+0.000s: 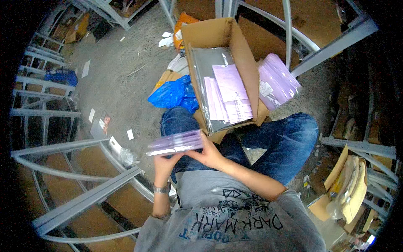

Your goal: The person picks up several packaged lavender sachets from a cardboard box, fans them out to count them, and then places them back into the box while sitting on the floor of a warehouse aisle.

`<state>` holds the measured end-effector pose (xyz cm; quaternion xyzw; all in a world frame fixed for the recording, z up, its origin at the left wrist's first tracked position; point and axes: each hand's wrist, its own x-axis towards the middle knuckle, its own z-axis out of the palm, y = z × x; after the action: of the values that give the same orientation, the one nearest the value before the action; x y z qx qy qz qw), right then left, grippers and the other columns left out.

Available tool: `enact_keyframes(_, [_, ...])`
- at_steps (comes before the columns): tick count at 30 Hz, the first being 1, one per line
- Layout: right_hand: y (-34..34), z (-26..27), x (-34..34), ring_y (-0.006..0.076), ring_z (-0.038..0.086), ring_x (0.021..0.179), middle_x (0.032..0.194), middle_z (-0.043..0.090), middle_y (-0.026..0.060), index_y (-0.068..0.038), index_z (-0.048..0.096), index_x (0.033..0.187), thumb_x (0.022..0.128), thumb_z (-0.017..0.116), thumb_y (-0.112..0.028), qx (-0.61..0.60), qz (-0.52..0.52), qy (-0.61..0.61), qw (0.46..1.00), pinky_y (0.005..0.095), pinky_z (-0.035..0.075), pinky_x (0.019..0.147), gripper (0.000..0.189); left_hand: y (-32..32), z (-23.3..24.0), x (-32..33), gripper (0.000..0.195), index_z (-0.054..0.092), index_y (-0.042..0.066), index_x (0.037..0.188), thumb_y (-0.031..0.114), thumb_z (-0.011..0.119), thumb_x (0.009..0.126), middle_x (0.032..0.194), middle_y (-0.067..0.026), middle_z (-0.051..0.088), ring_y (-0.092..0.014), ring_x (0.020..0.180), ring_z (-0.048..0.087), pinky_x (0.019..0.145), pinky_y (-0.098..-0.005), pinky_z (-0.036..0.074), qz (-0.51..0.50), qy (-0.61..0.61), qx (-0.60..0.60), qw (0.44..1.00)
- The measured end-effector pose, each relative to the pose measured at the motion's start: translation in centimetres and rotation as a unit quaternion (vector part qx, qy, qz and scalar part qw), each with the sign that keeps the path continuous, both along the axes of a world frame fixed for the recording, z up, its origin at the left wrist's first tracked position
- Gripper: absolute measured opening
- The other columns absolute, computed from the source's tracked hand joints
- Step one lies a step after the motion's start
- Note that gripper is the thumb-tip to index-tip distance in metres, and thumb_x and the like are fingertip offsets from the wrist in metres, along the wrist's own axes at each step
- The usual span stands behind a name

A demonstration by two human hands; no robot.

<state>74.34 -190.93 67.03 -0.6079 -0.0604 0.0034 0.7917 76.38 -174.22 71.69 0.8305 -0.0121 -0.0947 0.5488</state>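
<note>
My left hand (165, 163) and my right hand (209, 154) together hold a stack of purple packets in clear plastic (176, 143) above my lap; the stack is slightly blurred. Beyond my knees stands an open cardboard box (245, 69) with a grey plastic sheet or bag (206, 60) and several purple packets (231, 85) inside. To the right of the box, on the floor, lies another bundle of purple packets in clear plastic (278, 82), bearing a white label.
A blue plastic bag (171, 94) touches the box's left side, with an orange bag (185, 25) behind. Metal shelving frames (88, 201) stand around me. Paper scraps (130, 134) lie on the concrete floor. An open carton with wrapped goods (337, 186) is at the right.
</note>
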Motion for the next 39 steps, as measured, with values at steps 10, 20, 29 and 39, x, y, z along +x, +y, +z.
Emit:
enact_keyframes(10, [-2.8, 1.2, 0.3, 0.0309, 0.061, 0.077, 0.085, 0.059, 0.0169, -0.005, 0.042, 0.104, 0.074, 0.069, -0.025, -0.145, -0.018, -0.014, 0.989, 0.0371, 0.047, 0.063, 0.045, -0.8, -1.4, 0.7, 0.036, 0.058, -0.001, 0.101, 0.005, 0.073, 0.068, 0.096, -0.0069, 0.062, -0.016, 0.088, 0.059, 0.078, -0.0287, 0.046, -0.050, 0.044, -0.089, 0.994])
enact_keyframes(20, [-21.5, 10.3, 2.7, 0.0142, 0.054, 0.083, 0.093, 0.058, 0.0062, -0.001, 0.050, 0.100, 0.076, 0.068, -0.022, -0.151, -0.427, -0.019, 0.891, 0.0294, 0.045, 0.072, 0.037, -17.6, 2.1, 3.0, 0.068, 0.020, 0.008, 0.134, 0.002, 0.060, 0.078, 0.124, -0.0120, 0.039, -0.020, 0.113, 0.040, 0.095, -0.0321, 0.033, -0.095, -0.026, -0.235, 0.967])
enact_keyframes(29, [-27.1, -2.2, 7.8, 0.0360, 0.060, 0.082, 0.088, 0.061, 0.0206, -0.004, 0.051, 0.104, 0.071, 0.067, -0.027, -0.586, -0.271, 0.212, 0.734, 0.0438, 0.048, 0.072, 0.044, -18.0, 0.3, 0.0, 0.060, 0.021, 0.008, 0.135, 0.003, 0.053, 0.084, 0.112, -0.0112, 0.047, -0.018, 0.100, 0.052, 0.089, -0.0300, 0.039, -0.136, 0.065, -0.246, 0.957])
enact_keyframes(39, [-24.8, -11.6, 9.3, 0.0253, 0.049, 0.103, 0.109, 0.052, 0.0087, -0.014, 0.048, 0.113, 0.078, 0.052, -0.018, -0.739, -0.257, 0.220, 0.583, 0.0442, 0.039, 0.082, 0.035, -16.8, -0.4, -0.7, 0.057, 0.023, 0.008, 0.133, 0.004, 0.053, 0.085, 0.108, -0.0106, 0.048, -0.015, 0.095, 0.052, 0.084, -0.0264, 0.042, -0.136, 0.104, -0.212, 0.962])
